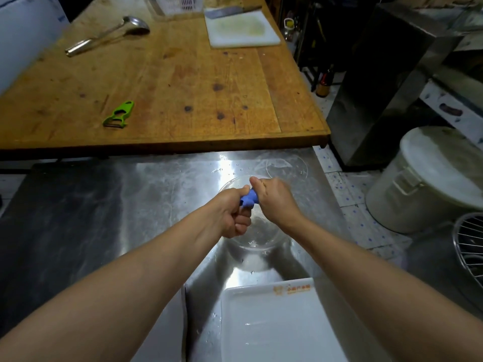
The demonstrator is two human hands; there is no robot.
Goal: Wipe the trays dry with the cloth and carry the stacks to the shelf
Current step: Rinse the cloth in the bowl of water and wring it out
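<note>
Both hands wring a blue cloth over a glass bowl.

The left hand [233, 212] and right hand [271, 198] each have fingers curled tight round the twisted cloth [248, 200], held just above the bowl [257, 241] on the steel tabletop [162, 194]. A wet white tray [277, 325] lies nearer than the bowl.

A green peeler [119, 114] (blade nearest) and ladle [108, 35] lie on the wooden table [183, 82].
</note>
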